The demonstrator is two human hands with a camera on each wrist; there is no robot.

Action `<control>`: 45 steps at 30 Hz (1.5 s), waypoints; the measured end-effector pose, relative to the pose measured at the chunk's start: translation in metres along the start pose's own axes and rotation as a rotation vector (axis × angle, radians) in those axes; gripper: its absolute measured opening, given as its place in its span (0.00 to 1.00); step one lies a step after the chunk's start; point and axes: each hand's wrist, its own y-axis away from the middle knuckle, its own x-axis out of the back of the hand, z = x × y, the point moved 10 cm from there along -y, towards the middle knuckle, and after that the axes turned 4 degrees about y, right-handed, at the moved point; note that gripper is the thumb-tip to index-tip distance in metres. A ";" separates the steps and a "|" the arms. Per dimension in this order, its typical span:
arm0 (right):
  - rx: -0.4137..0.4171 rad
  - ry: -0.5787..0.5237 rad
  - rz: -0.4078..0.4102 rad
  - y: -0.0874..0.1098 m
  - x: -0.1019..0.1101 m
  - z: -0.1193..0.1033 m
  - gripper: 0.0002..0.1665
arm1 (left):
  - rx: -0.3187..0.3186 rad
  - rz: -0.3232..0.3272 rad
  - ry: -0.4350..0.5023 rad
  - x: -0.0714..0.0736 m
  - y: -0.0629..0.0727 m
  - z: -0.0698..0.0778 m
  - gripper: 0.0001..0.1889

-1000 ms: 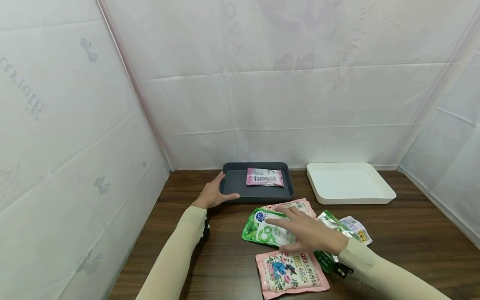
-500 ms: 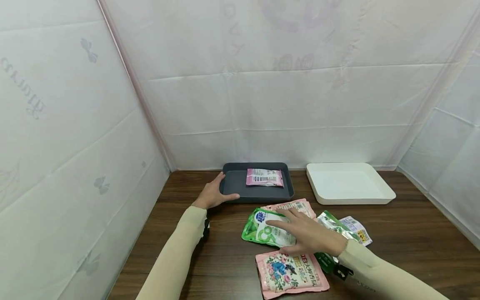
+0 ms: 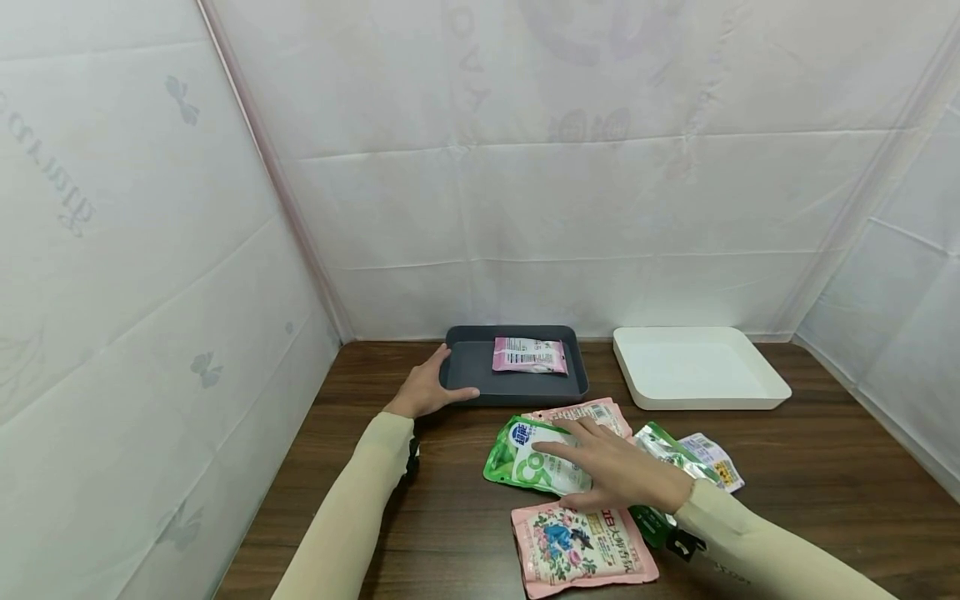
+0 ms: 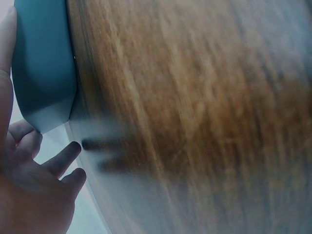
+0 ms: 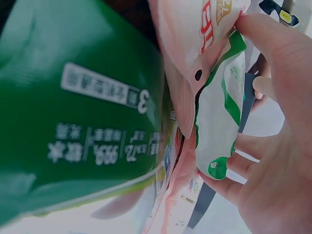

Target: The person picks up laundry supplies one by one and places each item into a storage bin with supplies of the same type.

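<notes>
Two rectangular trays [image 3: 472, 367], glossy pouches [image 3: 534, 467]

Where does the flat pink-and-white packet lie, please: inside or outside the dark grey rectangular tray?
Inside: the head view shows the packet on the floor of the tray, within its rim.

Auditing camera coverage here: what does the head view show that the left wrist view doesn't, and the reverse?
Head only: white rectangular tray, pink-and-white plastic packet in the dark grey rectangular tray, green-and-white plastic pouch, pink floral plastic pouch, right hand.
Left wrist only: two dark finger-like marks, shadows or reflections, on the brown wood-grain tabletop.
Both: that tray, the tabletop, the left hand.
</notes>
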 end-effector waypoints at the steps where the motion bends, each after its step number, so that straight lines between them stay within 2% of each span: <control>1: 0.000 0.004 0.000 0.000 0.000 0.000 0.47 | -0.002 0.001 0.003 0.000 0.000 0.000 0.63; 21: -0.012 0.080 -0.029 -0.005 -0.005 0.003 0.50 | -0.013 0.003 -0.011 -0.001 -0.003 -0.002 0.63; 31: -0.037 0.059 -0.056 -0.005 -0.007 0.001 0.50 | 0.000 -0.002 -0.018 -0.001 -0.003 -0.003 0.63; 45: 0.017 0.126 0.013 -0.006 -0.002 -0.006 0.49 | -0.009 0.007 -0.008 0.000 -0.001 0.000 0.61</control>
